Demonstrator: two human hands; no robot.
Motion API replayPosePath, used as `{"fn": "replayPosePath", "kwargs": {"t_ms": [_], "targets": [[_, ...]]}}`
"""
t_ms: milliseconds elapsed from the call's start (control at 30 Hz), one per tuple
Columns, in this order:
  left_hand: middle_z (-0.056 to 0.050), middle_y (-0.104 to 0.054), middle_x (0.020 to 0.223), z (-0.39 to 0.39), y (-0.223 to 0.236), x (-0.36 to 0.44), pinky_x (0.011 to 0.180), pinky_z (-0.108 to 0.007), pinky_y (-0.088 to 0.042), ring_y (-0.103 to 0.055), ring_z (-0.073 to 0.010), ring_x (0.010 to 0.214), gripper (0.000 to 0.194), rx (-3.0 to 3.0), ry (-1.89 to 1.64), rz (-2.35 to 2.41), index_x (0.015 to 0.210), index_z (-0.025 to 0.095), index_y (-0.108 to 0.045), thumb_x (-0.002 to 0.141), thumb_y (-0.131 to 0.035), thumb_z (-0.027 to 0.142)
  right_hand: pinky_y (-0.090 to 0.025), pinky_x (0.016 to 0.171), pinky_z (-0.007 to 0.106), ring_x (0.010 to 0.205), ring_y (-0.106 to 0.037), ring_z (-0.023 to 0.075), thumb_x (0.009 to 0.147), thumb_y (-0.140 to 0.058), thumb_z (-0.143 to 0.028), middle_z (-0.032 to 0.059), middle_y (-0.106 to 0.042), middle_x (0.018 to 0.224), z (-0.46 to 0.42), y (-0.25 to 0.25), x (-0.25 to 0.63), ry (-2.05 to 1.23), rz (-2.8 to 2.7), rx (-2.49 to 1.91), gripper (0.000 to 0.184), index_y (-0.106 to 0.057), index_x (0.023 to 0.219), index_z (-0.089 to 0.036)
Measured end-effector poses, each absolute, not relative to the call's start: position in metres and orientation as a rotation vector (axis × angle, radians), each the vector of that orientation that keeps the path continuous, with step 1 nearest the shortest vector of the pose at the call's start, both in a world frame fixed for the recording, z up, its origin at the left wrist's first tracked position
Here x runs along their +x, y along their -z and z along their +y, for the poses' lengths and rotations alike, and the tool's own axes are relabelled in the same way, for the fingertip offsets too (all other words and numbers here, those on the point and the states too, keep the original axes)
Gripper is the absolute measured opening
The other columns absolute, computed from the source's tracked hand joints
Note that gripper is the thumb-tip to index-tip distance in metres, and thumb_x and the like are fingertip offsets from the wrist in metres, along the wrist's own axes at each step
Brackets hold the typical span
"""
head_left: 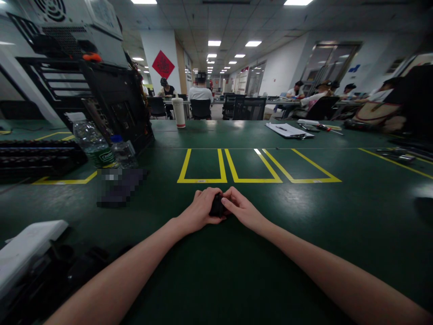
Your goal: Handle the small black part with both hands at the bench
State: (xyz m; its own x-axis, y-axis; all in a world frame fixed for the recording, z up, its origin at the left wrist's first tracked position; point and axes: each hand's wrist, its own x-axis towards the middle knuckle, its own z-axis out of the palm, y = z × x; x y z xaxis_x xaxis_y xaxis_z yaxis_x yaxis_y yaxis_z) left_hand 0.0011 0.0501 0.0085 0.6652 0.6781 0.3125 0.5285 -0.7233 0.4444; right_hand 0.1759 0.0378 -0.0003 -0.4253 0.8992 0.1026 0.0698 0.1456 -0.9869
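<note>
Between my two hands is a small black object [216, 206], low over the green tabletop [216, 266]; its kind cannot be made out. My left hand [203, 206] wraps around its left side, thumb below and fingers over the top. On the other side, my right hand [241, 206] has its fingers curled in, with thumb and fingertips against the object's right edge. Both hands partly cover it. Just beyond them, yellow tape outlines [202, 181] mark the table.
At left stand a computer chassis [115, 104], a water bottle [93, 140] and a smaller blue-capped bottle [122, 151]. A white cup [178, 113] stands at the far edge. Far right lie a clipboard [287, 130] and a screwdriver [333, 130]. Several people sit in the background.
</note>
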Motion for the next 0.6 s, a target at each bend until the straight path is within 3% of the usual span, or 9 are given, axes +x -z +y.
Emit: {"fn": "replayPosePath", "kwargs": {"t_ms": [167, 433, 600], "targets": [[-0.007, -0.046, 0.109, 0.047, -0.016, 0.0, 0.082, -0.038, -0.036, -0.047, -0.0231, 0.096, 0.051, 2.535, -0.617, 0.95, 0.113, 0.021, -0.032, 0.072, -0.062, 0.027, -0.047, 0.066, 0.031, 0.076, -0.054, 0.0151, 0.082, -0.045, -0.039, 0.0015, -0.053, 0.086, 0.039, 0.003, 0.176, -1.354, -1.686, -1.086, 0.022, -0.044, 0.094, -0.02], [-0.006, -0.046, 0.106, 0.049, -0.009, 0.001, 0.081, -0.037, -0.036, -0.047, -0.023, 0.092, 0.055, 2.547, -0.672, 0.975, 0.112, 0.021, -0.033, 0.068, -0.066, 0.026, -0.047, 0.073, 0.033, 0.088, -0.053, 0.0165, 0.079, -0.052, -0.031, 0.0008, -0.05, 0.096, 0.034, -0.004, 0.181, -1.416, -1.73, -0.965, 0.018, -0.044, 0.092, -0.022], [-0.006, -0.047, 0.106, 0.051, -0.005, 0.002, 0.081, -0.037, -0.036, -0.047, -0.0231, 0.094, 0.055, 2.559, -0.7, 0.973, 0.111, 0.021, -0.033, 0.068, -0.067, 0.025, -0.047, 0.068, 0.029, 0.081, -0.052, 0.0147, 0.081, -0.049, -0.034, -0.0003, -0.05, 0.09, 0.034, -0.003, 0.178, -1.353, -1.746, -0.97, 0.016, -0.044, 0.09, -0.022]]}}
